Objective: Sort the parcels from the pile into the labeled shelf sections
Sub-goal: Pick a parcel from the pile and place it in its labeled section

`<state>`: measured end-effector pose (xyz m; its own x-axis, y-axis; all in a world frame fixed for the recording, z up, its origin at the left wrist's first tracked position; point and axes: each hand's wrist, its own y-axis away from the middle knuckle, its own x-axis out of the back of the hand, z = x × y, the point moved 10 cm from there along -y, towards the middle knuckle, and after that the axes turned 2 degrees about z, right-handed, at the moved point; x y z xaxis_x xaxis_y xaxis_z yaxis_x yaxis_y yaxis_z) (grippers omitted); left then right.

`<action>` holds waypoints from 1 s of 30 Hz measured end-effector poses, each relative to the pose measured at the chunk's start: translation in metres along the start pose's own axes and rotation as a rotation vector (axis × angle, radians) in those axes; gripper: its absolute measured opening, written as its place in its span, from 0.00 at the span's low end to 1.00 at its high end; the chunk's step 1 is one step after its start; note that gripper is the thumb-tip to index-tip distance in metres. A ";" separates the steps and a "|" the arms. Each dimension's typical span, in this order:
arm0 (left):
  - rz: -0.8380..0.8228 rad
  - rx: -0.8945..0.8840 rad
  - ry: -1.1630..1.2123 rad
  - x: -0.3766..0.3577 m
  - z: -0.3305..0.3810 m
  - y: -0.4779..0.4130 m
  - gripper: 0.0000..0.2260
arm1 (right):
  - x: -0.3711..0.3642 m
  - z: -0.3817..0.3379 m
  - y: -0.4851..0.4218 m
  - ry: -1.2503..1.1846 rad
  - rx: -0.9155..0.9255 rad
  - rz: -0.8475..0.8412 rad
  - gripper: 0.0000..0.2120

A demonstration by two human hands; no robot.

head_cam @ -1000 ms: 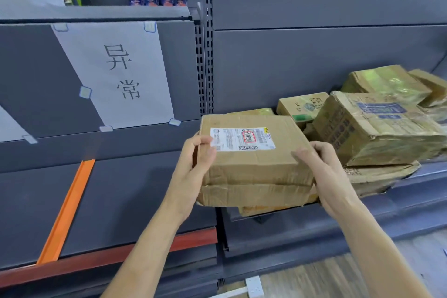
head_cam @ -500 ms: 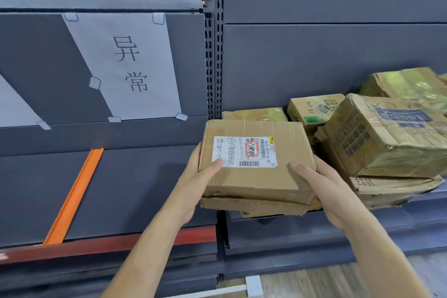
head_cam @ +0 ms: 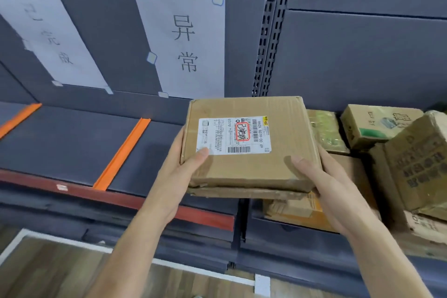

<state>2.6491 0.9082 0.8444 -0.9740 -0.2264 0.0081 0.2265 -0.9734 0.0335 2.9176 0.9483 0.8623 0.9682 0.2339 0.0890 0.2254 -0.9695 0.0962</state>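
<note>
Head view: left hand [head_cam: 178, 178], right hand [head_cam: 327, 185] hold parcel [head_cam: 251, 170] by side edges.

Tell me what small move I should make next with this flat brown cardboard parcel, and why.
Probably carry the flat brown cardboard parcel left over the dark grey shelf. The left hand and right hand grip it by the pile of cardboard boxes, while the white paper signs hang left. I cannot read its white label.
</note>
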 end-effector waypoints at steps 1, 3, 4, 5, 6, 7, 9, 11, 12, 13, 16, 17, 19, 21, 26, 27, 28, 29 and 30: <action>0.040 0.000 -0.002 0.010 -0.001 0.005 0.26 | -0.009 0.000 -0.003 0.018 0.011 -0.019 0.23; 0.117 0.012 0.002 0.032 -0.005 0.018 0.26 | -0.028 -0.001 -0.006 0.035 0.036 -0.053 0.22; 0.148 0.016 0.009 0.043 -0.007 0.024 0.26 | -0.038 -0.002 -0.006 0.037 0.042 -0.071 0.22; 0.171 0.015 0.016 0.053 -0.008 0.030 0.26 | -0.049 -0.002 -0.006 0.046 0.044 -0.091 0.21; 0.189 0.012 0.019 0.063 -0.009 0.036 0.26 | -0.060 -0.002 -0.006 0.061 0.044 -0.114 0.19; 0.202 0.010 0.020 0.073 -0.011 0.042 0.25 | -0.071 -0.002 -0.005 0.075 0.046 -0.140 0.17; 0.226 0.005 0.022 0.092 -0.014 0.052 0.21 | -0.094 0.000 -0.004 0.086 0.046 -0.200 0.16; 0.252 0.010 0.026 0.112 -0.018 0.062 0.19 | -0.117 0.002 -0.002 0.085 0.045 -0.247 0.19; 0.263 0.018 0.028 0.122 -0.021 0.067 0.19 | -0.128 0.004 0.000 0.091 0.042 -0.264 0.22; 0.272 0.025 0.030 0.133 -0.023 0.071 0.19 | -0.139 0.006 0.001 0.103 0.040 -0.274 0.25; 0.299 0.044 0.025 0.169 -0.029 0.084 0.20 | -0.175 0.013 0.008 0.112 0.034 -0.278 0.28; 0.308 0.052 0.024 0.182 -0.030 0.089 0.19 | -0.189 0.014 0.010 0.110 0.027 -0.277 0.27; 0.328 0.070 0.012 0.212 -0.034 0.101 0.18 | -0.219 0.018 0.017 0.103 0.007 -0.285 0.26; 0.361 0.093 0.000 0.244 -0.039 0.114 0.20 | -0.252 0.022 0.025 0.076 -0.026 -0.321 0.27; 0.404 0.143 -0.026 0.318 -0.050 0.140 0.25 | -0.327 0.026 0.039 0.067 -0.052 -0.320 0.18; 0.421 0.145 -0.026 0.333 -0.049 0.144 0.25 | -0.340 0.025 0.041 0.070 -0.049 -0.315 0.16; 0.437 0.143 -0.025 0.346 -0.048 0.148 0.25 | -0.354 0.024 0.043 0.073 -0.043 -0.317 0.15; 0.450 0.144 -0.027 0.359 -0.047 0.151 0.25 | -0.368 0.022 0.044 0.075 -0.038 -0.322 0.15; 0.461 0.146 -0.027 0.370 -0.046 0.154 0.25 | -0.380 0.020 0.044 0.079 -0.034 -0.327 0.14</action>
<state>2.3236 0.6728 0.8067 -0.7723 -0.6300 0.0809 0.6340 -0.7566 0.1602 2.5620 0.8151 0.8127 0.8336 0.5382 0.1247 0.5173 -0.8396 0.1654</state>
